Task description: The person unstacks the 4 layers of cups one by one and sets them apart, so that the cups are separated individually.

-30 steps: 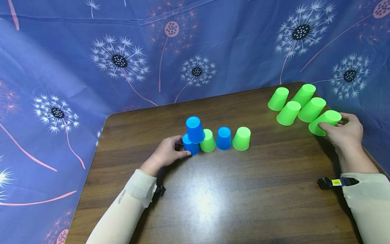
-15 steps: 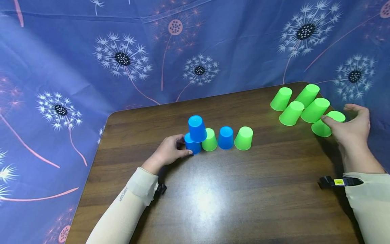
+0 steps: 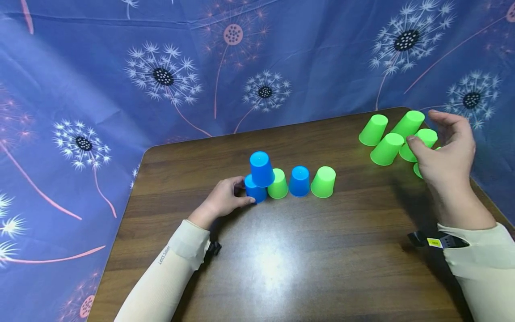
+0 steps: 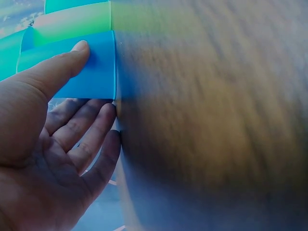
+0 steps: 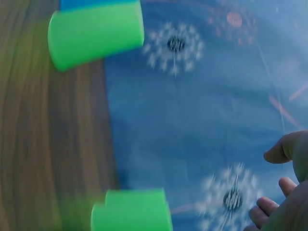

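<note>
My left hand (image 3: pixel 223 199) grips the lower blue cup (image 3: pixel 256 193) at the left end of a short row. In the left wrist view the thumb lies along the side of this blue cup (image 4: pixel 67 72), with the fingers behind and beside it. An upside-down blue cup (image 3: pixel 261 170) sits across the lower blue cup and the neighbouring green cup (image 3: pixel 278 185). My right hand (image 3: pixel 450 156) hovers over the green cups at the back right, fingers spread and nothing in them. It partly hides a green cup (image 3: pixel 428 136) and most of the nearest green cup (image 3: pixel 417 171).
The row continues right with a blue cup (image 3: pixel 299 182) and a green cup (image 3: pixel 323 182). At the back right stand other green cups (image 3: pixel 387 150), all upside down. A blue flowered cloth (image 3: pixel 193 58) hangs behind the brown table (image 3: pixel 342 259).
My right hand has let go of the nearest green cup at the right, risen and moved left above the group. The left hand keeps its hold on the lower blue cup.
</note>
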Demonstrator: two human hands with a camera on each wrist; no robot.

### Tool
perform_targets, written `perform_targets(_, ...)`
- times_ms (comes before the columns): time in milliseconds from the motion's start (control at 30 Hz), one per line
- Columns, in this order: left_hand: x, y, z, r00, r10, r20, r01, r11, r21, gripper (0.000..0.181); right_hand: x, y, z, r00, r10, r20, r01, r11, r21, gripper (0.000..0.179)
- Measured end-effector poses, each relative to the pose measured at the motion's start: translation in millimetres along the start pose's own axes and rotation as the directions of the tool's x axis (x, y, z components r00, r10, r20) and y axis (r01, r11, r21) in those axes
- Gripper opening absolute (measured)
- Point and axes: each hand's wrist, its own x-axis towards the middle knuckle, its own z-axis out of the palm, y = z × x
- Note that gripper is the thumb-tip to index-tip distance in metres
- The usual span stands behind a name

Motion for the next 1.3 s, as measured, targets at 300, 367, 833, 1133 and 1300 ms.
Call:
perform_targets(300, 0.8, -1.5, 0.6, 1.0, 0.011, -0.007, -0.011, 1.0, -0.005, 0.048, -29.0, -45, 42, 0.925, -0.196, 0.325, 0.153, 0.976, 0.154, 0.051)
perform_targets(367, 0.8, -1.7, 0.5, 1.0, 0.011, -0.006, -0.011, 1.0, -0.004, 0.048, -35.9, -56, 52, 0.895, -0.215, 0.39, 0.164, 0.973, 0.16, 0.05)
perform_targets(833, 0.5, -1.0, 0.1, 1.0, 0.015, 0.002, -0.015, 1.0, -0.015, 0.05, -66.8, -87, 109, 0.704, -0.249, 0.666, 0.162, 0.968, 0.19, 0.053)
perform_targets(1133, 0.0, 0.9, 0.1, 1.0, 0.011, 0.001, -0.011, 1.0, -0.01, 0.049, -78.7, -92, 139, 0.635, -0.231, 0.737, 0.124, 0.972, 0.197, 0.055)
perform_targets(1300, 0.2, 2.6, 0.1, 1.0, 0.01, 0.001, -0.01, 1.0, -0.016, 0.048, -80.9, -76, 157, 0.609, -0.206, 0.766, 0.108, 0.978, 0.177, 0.056)
